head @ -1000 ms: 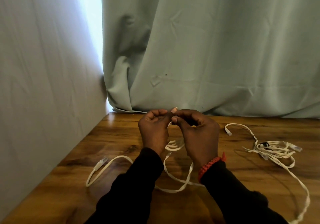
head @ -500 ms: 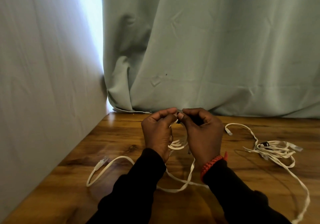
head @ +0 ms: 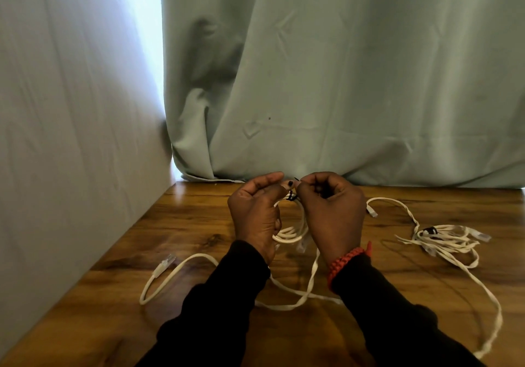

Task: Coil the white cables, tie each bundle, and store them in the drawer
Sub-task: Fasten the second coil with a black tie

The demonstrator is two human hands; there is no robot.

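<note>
Both hands are raised side by side over the wooden table [head: 199, 224]. My left hand [head: 255, 213] holds a small coil of flat white cable [head: 292, 231] whose loops hang between the palms. A thin black tie [head: 292, 195] wraps the top of that coil. My right hand [head: 332, 210] pinches the tie's end with curled fingers. The cable's loose length [head: 181, 267] trails over the table to a clear plug at the left. A second white cable bundle [head: 446, 239] with a black tie lies on the table at the right.
A pale green curtain [head: 341, 82] hangs along the table's far edge. A grey wall [head: 71, 139] closes off the left side. A long tail of white cable [head: 488, 310] runs from the right bundle toward the near right edge.
Both hands have lifted slightly and spread a little apart. The black tie is now visible around the top of the coil between the fingertips.
</note>
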